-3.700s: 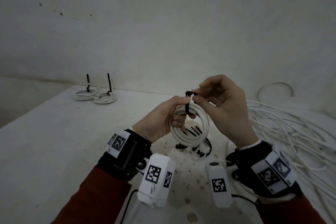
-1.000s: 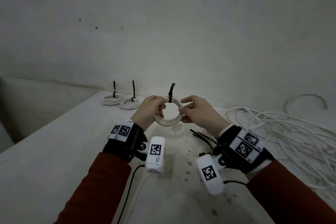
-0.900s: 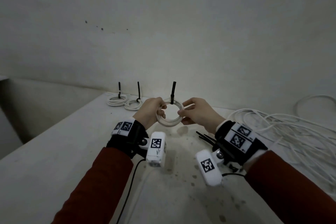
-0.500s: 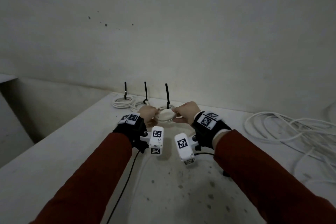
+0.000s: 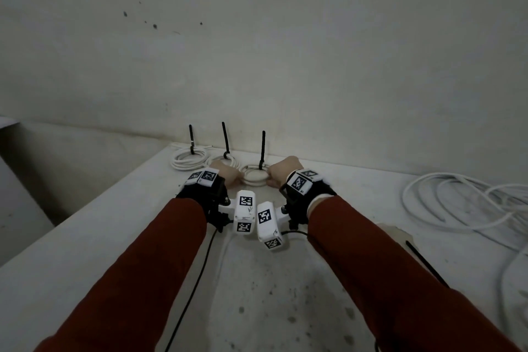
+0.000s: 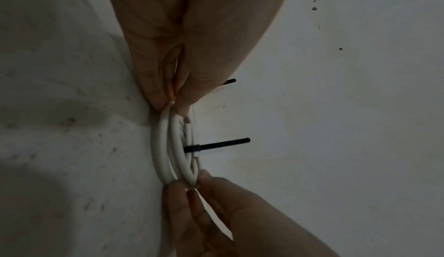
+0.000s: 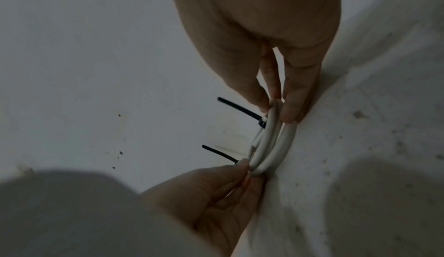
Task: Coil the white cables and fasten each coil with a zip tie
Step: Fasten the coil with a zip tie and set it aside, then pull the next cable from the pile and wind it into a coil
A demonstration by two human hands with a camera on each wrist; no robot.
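Observation:
A small white cable coil (image 5: 255,178) with a black zip tie (image 5: 262,148) standing up from it sits low at the back of the table (image 5: 85,237), on it or just above it. My left hand (image 5: 233,176) pinches its left side and my right hand (image 5: 271,176) pinches its right side. In the left wrist view my left hand (image 6: 171,103) grips the coil (image 6: 177,147) between thumb and fingers, with the tie (image 6: 216,144) sticking out sideways. The right wrist view shows my right hand (image 7: 276,107) holding the coil (image 7: 271,147) the same way.
Two other tied coils (image 5: 188,157) (image 5: 225,158) lie just left of it by the wall (image 5: 285,66). A loose heap of white cable (image 5: 457,203) covers the table's right side, with a spare black zip tie (image 5: 425,263) near it. The table drops off at left.
Both hands carried the tied coil from close in front of me out to the back of the table and lowered it beside the two other coils.

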